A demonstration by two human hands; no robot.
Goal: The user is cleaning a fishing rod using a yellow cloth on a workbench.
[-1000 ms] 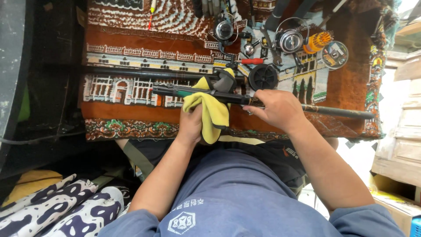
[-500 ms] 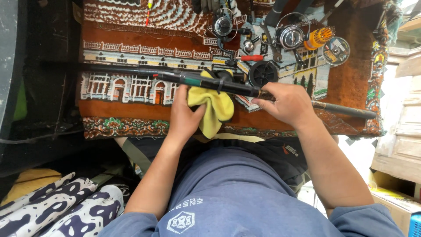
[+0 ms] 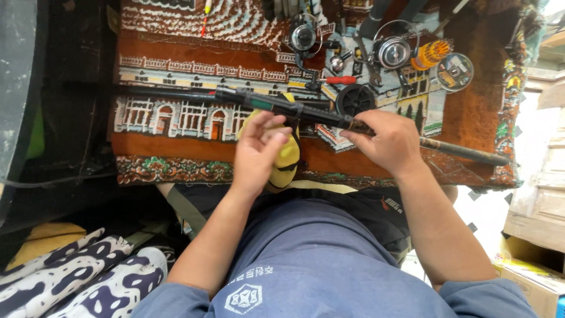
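Head view, looking down. A long dark fishing rod [image 3: 282, 107] lies across a patterned brown rug [image 3: 176, 44] that covers the counter. The right hand [image 3: 385, 141] is closed around the rod where the dark grip gives way to a thinner brownish shaft, which runs on past it to the right. The left hand [image 3: 259, 150] sits just below the rod, left of the right hand, fingers loosely curled and partly open, pressing a yellow cloth [image 3: 286, 159] against the rod's underside; whether the fingers truly grip the cloth cannot be told. Beyond the hands, farther up the rug: a black spool [image 3: 355, 99] touching the rod just above the right hand, a red-handled screwdriver [image 3: 336, 80], two spinning reels [image 3: 393, 52], a yellow-orange spool [image 3: 431, 54] and a round clear-lidded case [image 3: 454, 72]. Left of the left hand, patterned blue-and-white fabric [image 3: 88, 277] lies low beside the person's arm.
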